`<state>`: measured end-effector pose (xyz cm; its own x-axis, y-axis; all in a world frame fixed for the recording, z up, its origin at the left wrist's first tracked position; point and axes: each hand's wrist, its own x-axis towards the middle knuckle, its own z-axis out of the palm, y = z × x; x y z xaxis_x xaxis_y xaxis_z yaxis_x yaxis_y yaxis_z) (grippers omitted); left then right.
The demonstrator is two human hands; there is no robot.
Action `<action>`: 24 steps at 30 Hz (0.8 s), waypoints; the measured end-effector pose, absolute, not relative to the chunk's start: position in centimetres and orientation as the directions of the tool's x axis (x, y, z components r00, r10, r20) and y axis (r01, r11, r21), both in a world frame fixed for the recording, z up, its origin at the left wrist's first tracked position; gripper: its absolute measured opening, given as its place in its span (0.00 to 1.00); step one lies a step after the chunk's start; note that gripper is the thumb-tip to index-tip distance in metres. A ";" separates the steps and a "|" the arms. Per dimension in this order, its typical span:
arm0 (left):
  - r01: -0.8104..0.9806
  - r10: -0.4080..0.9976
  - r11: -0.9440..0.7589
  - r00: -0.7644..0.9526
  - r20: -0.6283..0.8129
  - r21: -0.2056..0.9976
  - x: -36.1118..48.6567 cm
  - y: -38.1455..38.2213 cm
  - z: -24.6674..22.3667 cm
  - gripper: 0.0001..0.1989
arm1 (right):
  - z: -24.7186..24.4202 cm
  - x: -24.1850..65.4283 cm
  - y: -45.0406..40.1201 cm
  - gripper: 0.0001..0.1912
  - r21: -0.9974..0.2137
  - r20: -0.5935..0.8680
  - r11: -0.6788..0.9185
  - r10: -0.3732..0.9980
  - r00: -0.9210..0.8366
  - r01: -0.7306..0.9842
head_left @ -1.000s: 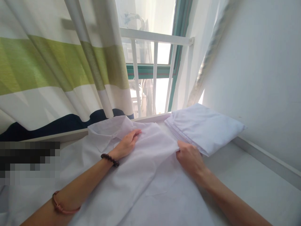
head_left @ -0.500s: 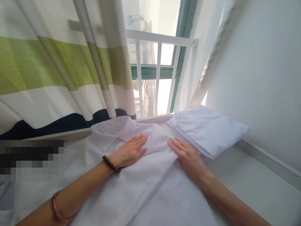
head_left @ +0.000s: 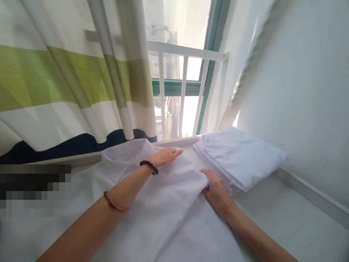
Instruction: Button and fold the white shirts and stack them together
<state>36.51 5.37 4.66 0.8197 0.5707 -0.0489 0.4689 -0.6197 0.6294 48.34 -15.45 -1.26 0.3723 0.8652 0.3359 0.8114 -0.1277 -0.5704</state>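
A white collared shirt (head_left: 163, 200) lies spread out in front of me, its collar (head_left: 122, 156) at the far left. My left hand (head_left: 165, 156), with a dark bead bracelet at the wrist, is closed on the cloth at the shirt's shoulder; its fingertips are hidden over the far side. With thumb and fingers, my right hand (head_left: 218, 191) pinches the shirt's right edge, where the cloth is slightly raised. Just beyond that hand rests a stack of folded white cloth (head_left: 240, 156).
A white ledge (head_left: 300, 182) borders the pale surface (head_left: 275, 214) along the right wall. Behind the shirt stand a white railing (head_left: 188, 51) and a window with a green frame. A striped curtain (head_left: 73, 80) hangs at the left. A pixelated patch covers the far left.
My left hand has slid from lying flat near the collar to the shoulder and closed there. My right hand has gone from flat to pinching the shirt's edge.
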 end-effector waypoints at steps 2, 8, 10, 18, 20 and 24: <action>0.466 0.596 -0.528 0.799 -0.081 0.710 38.2 5.6 4.4 0.20 | -1.4 48.4 -15.3 0.18 -0.604 0.328 -0.134 0.857 0.398 0.786; 0.360 0.512 -0.171 0.828 -0.230 0.917 38.7 5.6 3.1 0.13 | -0.5 48.3 -15.1 0.07 -0.630 0.296 -0.150 0.860 0.415 0.762; 0.327 0.512 -0.093 0.825 -0.237 0.940 38.2 5.7 2.8 0.12 | -0.3 48.5 -15.1 0.07 -0.639 0.304 -0.151 0.851 0.427 0.755; 0.313 0.673 -0.089 0.719 -0.174 0.946 38.4 5.7 1.5 0.11 | 0.6 48.4 -15.4 0.12 -0.362 0.167 -0.386 0.868 0.467 0.848; 0.309 0.710 -0.139 0.693 -0.123 0.941 38.6 5.6 1.2 0.11 | 0.5 48.2 -15.6 0.14 -0.267 0.191 -0.360 0.889 0.415 0.894; 0.286 0.729 -0.200 0.682 -0.052 0.937 38.5 5.4 1.2 0.15 | -0.2 48.5 -15.9 0.26 -0.125 0.406 -0.106 0.902 0.148 0.987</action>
